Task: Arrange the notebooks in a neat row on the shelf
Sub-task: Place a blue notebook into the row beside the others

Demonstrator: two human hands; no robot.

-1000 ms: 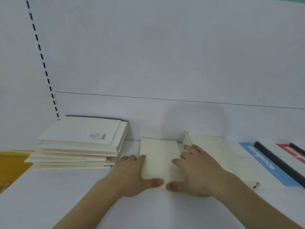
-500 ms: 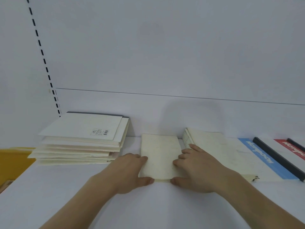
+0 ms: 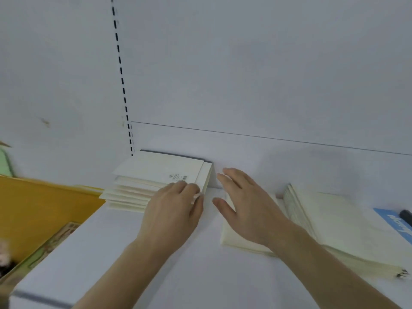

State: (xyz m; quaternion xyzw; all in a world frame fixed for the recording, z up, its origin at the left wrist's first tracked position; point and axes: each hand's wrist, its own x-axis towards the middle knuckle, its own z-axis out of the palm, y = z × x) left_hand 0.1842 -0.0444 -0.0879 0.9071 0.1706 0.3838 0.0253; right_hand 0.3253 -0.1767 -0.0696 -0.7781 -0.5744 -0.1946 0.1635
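The left hand [image 3: 172, 214] lies against the right front corner of the untidy stack of cream paper-covered notebooks [image 3: 153, 186], its fingers bent at that corner; whether they pinch a cover or only press the edges is not clear, as the fingertips blur into the paper. The right hand [image 3: 247, 208] is spread, fingers straight, and hovers over or lightly on the single flat cream notebook [image 3: 236, 240] lying beside that stack, probably to keep it from sliding while the left works. The stack's covers are fanned out at different angles, so the left hand's place at the corner looks meant to square them up or lift one off. To the right a second pile of cream notebooks [image 3: 330, 221] lies flat, touching the single one, and beyond it sits a blue-covered notebook [image 3: 392, 221] with a black pen [image 3: 405, 216] on it. All rest on the white shelf board [image 3: 156, 275] against the white back panel. Left of the shelf is a yellow bin [image 3: 40, 208].
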